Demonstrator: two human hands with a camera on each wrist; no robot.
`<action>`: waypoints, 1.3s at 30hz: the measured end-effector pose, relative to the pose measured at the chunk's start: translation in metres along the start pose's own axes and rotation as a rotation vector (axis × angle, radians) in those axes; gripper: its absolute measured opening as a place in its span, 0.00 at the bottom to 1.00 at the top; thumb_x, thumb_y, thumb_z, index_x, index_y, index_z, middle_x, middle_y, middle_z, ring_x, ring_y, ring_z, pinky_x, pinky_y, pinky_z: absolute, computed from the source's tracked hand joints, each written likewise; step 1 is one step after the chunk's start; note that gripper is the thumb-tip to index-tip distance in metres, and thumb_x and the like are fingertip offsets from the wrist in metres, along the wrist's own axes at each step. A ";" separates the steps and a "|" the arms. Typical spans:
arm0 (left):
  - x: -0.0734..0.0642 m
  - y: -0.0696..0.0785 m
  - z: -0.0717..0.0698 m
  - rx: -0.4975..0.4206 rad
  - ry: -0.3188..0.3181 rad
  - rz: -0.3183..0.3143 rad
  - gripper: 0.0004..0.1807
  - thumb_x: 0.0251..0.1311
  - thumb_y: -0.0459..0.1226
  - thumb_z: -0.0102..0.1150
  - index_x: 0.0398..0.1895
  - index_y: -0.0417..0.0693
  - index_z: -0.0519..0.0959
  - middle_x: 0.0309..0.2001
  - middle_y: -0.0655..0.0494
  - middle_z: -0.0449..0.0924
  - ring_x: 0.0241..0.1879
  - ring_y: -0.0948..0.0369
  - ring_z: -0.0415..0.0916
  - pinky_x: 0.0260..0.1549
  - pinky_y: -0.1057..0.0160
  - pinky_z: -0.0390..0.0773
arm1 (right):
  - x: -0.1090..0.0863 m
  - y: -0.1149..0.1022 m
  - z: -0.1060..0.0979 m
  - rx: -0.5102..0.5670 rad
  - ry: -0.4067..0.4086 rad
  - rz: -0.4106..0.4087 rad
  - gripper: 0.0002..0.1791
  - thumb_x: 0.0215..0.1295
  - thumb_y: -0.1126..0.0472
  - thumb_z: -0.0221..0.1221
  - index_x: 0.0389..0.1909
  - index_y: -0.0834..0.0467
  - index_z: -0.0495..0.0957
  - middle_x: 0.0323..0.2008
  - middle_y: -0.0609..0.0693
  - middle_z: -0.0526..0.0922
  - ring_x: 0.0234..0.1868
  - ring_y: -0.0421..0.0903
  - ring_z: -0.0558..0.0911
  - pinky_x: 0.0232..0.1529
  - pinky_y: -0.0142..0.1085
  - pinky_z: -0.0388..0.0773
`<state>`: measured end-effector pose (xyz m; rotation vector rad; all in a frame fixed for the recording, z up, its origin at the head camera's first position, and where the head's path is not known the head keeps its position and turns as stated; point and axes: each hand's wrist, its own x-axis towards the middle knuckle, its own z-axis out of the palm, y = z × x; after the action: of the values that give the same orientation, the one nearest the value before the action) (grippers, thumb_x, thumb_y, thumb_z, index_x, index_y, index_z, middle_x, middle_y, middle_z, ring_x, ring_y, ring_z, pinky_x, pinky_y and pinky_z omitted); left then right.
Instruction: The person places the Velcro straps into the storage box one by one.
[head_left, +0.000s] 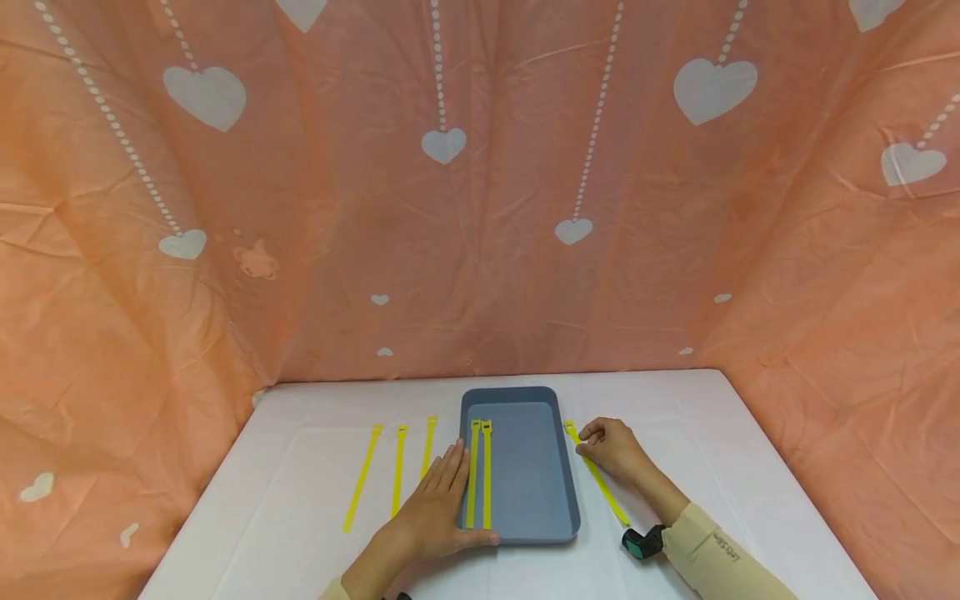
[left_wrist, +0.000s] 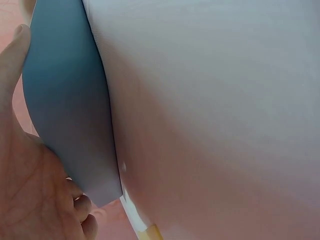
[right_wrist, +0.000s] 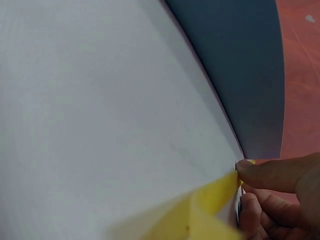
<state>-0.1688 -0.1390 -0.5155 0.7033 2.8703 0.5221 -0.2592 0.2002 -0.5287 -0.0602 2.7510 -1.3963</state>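
A blue-grey tray [head_left: 528, 475] holds two yellow hook-and-loop cable ties [head_left: 487, 483] side by side near its left wall. My left hand [head_left: 435, 510] lies against that wall with straight fingers, its thumb at the tray's front edge. The left wrist view shows the palm [left_wrist: 37, 190] beside the tray's outer wall [left_wrist: 67, 95]. Right of the tray, my right hand [head_left: 615, 450] pinches another yellow cable tie [head_left: 606, 492] near its slotted head. In the right wrist view, thumb and fingers grip this tie [right_wrist: 215, 195], its near part blurred.
Several yellow cable ties, among them the outermost one [head_left: 362, 482], lie spread on the white table [head_left: 285, 475] left of the tray. One is partly hidden by my left hand. A peach curtain [head_left: 480, 275] with pale hearts hangs behind and at both sides.
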 end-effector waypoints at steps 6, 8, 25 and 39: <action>-0.002 0.001 -0.002 -0.033 0.008 0.020 0.74 0.58 0.77 0.62 0.87 0.33 0.44 0.87 0.37 0.37 0.87 0.43 0.37 0.84 0.43 0.46 | 0.000 -0.001 0.001 -0.022 0.009 0.014 0.09 0.61 0.69 0.74 0.37 0.64 0.83 0.28 0.51 0.79 0.32 0.45 0.76 0.35 0.36 0.75; -0.001 0.000 -0.001 -0.048 0.012 0.025 0.74 0.57 0.77 0.62 0.87 0.33 0.44 0.87 0.36 0.37 0.87 0.43 0.37 0.84 0.43 0.44 | 0.000 -0.002 0.001 -0.025 0.007 0.023 0.09 0.61 0.68 0.74 0.38 0.64 0.83 0.29 0.51 0.78 0.32 0.46 0.76 0.35 0.36 0.75; -0.002 0.003 -0.004 -0.018 -0.008 0.016 0.73 0.58 0.76 0.63 0.86 0.32 0.44 0.87 0.36 0.36 0.87 0.43 0.38 0.83 0.42 0.47 | -0.001 0.001 -0.002 0.007 -0.010 0.017 0.09 0.61 0.69 0.74 0.32 0.62 0.81 0.27 0.50 0.78 0.31 0.45 0.75 0.34 0.35 0.74; -0.001 0.001 -0.001 -0.024 -0.005 0.021 0.74 0.58 0.78 0.59 0.87 0.35 0.43 0.88 0.38 0.35 0.87 0.44 0.37 0.84 0.43 0.46 | -0.001 -0.002 -0.012 0.067 -0.045 0.044 0.07 0.65 0.70 0.72 0.34 0.63 0.82 0.29 0.51 0.81 0.30 0.45 0.78 0.30 0.34 0.77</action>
<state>-0.1675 -0.1393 -0.5139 0.7304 2.8504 0.5553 -0.2590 0.2091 -0.5198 -0.0282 2.6505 -1.4562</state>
